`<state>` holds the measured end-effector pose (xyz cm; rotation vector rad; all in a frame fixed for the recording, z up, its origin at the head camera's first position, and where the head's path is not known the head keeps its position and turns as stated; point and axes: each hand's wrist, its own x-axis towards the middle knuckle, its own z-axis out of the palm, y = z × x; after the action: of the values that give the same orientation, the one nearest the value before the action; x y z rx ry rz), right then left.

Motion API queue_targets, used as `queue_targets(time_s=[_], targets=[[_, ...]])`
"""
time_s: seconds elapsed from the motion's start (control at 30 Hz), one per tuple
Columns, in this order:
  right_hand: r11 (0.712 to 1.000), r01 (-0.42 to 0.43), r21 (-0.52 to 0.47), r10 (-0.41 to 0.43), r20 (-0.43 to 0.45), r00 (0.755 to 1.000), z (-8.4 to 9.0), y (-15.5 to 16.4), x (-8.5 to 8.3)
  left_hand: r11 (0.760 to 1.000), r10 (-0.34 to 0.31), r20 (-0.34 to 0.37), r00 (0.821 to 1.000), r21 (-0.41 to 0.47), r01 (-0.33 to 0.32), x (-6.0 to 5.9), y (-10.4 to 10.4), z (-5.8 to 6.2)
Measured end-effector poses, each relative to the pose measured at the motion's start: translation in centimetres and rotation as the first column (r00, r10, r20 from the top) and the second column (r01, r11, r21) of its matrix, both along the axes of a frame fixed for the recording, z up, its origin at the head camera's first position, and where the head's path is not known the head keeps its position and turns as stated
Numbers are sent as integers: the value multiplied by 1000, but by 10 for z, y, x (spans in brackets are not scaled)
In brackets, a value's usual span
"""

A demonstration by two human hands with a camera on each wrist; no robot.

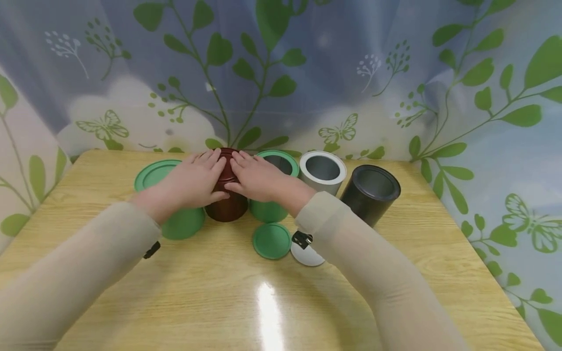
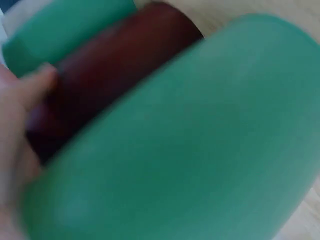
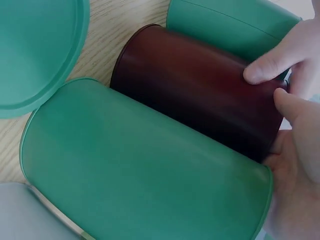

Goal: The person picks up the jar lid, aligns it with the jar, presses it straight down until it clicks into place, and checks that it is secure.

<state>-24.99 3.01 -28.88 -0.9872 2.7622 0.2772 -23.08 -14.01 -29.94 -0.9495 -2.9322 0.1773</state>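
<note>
A dark red cylindrical can (image 1: 226,207) stands upright among other cans. Its lid (image 1: 227,171) is on top, partly covered by fingers. My left hand (image 1: 195,179) lies over the lid's left side with fingers extended. From the right, my right hand (image 1: 260,177) rests on the same lid, fingers straight. In the right wrist view both thumbs lie against the side of the dark red can (image 3: 200,90) near its top. A lidded green can (image 1: 183,225) is beside it on the left, and an uncovered green can (image 1: 262,210) on the right.
Farther right are an open can with a white rim (image 1: 322,183) and an open black can (image 1: 366,201). A loose green lid (image 1: 272,241) and a white lid (image 1: 307,255) lie in front on the wooden table (image 1: 210,297). A leaf-patterned curtain (image 1: 316,87) hangs behind.
</note>
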Motion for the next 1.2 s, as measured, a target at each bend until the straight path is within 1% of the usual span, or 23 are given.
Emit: queue_targets(time_s=[0.07, 0.1, 0.17, 0.23, 0.3, 0.4, 0.47, 0.53, 0.63, 0.73, 0.8, 0.87, 1.0, 1.07, 1.2], targets=[[1000, 6, -3, -6, 4, 1000, 0, -1, 0, 1000, 23, -26, 999, -21, -24, 9, -1, 0], [1000, 7, -5, -7, 6, 1000, 1, 0, 0, 999, 25, -47, 999, -22, -26, 13, -1, 0], [1000, -6, -14, 6, 3, 1000, 3, 1, 2, 1000, 8, -104, 995, 6, -7, 20, -3, 0], [999, -35, -41, 35, -9, 999, 5, 4, 5, 998, -23, -171, 985, 48, 32, 27, -5, -2], [995, -77, -57, 76, -19, 997, 8, 8, 11, 993, -64, -235, 970, 83, 85, 32, -8, -4], [988, -141, -69, 139, -32, 990, 9, 12, 21, 983, -107, -301, 948, 113, 147, 37, -12, -8], [983, -171, -70, 169, -42, 985, 8, 14, 26, 978, -123, -322, 939, 123, 171, 39, -14, -11], [979, -189, -83, 184, -59, 981, 5, 15, 29, 975, -127, -329, 936, 132, 179, 39, -15, -13], [975, -190, -115, 181, -82, 980, 2, 16, 31, 974, -132, -336, 933, 133, 186, 38, -14, -15], [974, -186, -129, 174, -98, 980, 0, 18, 30, 973, -138, -356, 924, 125, 194, 36, -11, -15], [973, -193, -127, 179, -117, 977, 0, 19, 29, 972, -139, -376, 916, 124, 199, 36, -9, -15], [971, -204, -122, 187, -141, 972, 0, 18, 28, 971, -141, -404, 904, 123, 206, 36, -7, -15], [971, -210, -113, 190, -168, 967, 1, 16, 26, 972, -153, -449, 881, 94, 217, 34, -6, -15], [973, -208, -104, 188, -176, 966, 1, 15, 25, 973, -160, -458, 874, 76, 218, 33, -6, -16], [973, -218, -82, 198, -203, 959, -1, 14, 25, 973, -170, -465, 869, 60, 222, 31, -5, -16]])
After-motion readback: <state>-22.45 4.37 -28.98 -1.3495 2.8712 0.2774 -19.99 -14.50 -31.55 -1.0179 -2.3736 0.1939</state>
